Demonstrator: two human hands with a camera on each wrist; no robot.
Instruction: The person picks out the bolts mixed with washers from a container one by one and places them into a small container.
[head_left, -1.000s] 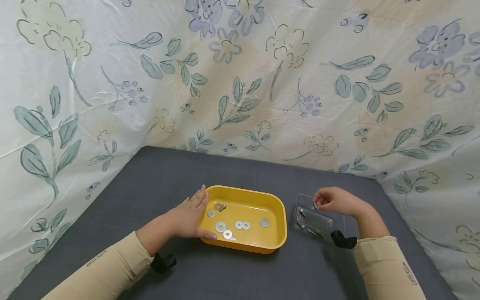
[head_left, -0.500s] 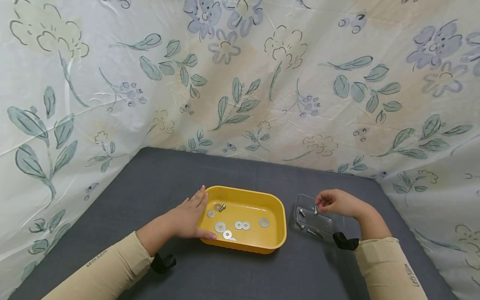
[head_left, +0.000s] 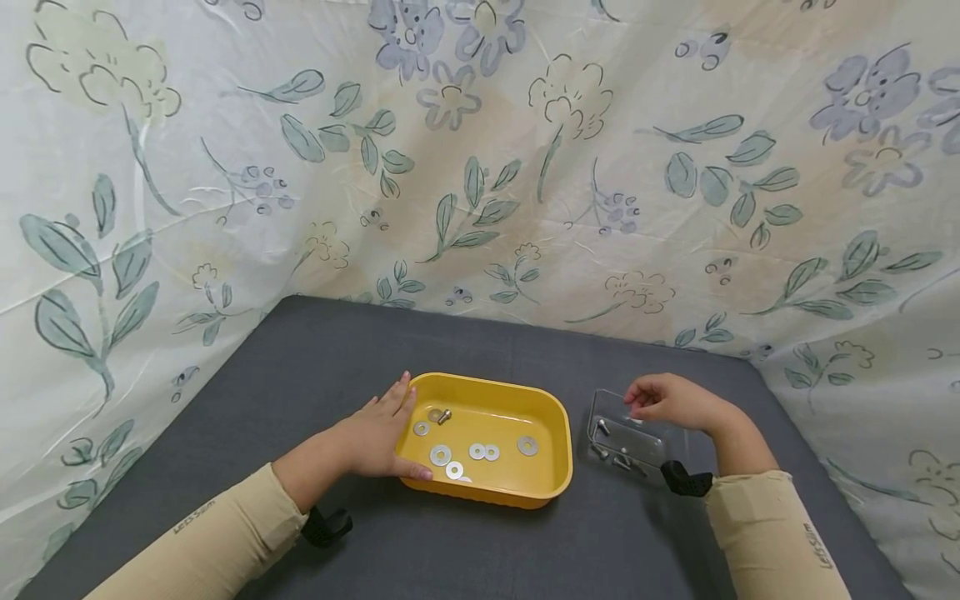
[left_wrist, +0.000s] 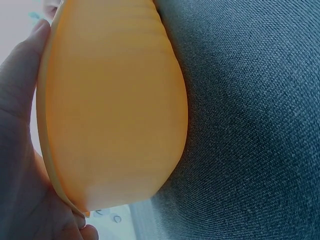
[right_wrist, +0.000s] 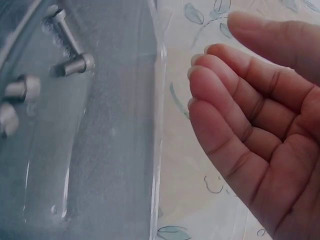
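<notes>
My left hand (head_left: 372,433) rests on the left end of a yellow tray (head_left: 558,454), fingers stretched along the rim and thumb (left_wrist: 22,70) lying on its near side. Inside the tray lie several flat metal washers (head_left: 441,454) and a bolt (head_left: 445,417). Over a clear plastic box (head_left: 597,400) hovers my right hand (head_left: 678,403), its fingers loosely bent and the thumb apart from them in the right wrist view, with nothing between. Several small metal bolts (right_wrist: 72,65) lie in the clear box.
A dark grey cloth (head_left: 390,333) covers the table. Floral fabric (head_left: 480,167) hangs behind and along both sides. A dark strap piece (head_left: 327,527) sits below the left wrist, another (head_left: 686,479) below the right.
The right fingers pinched a small bolt before; they have let it go over the clear box, where the bolts now lie slightly differently. The left hand and yellow tray have stayed put.
</notes>
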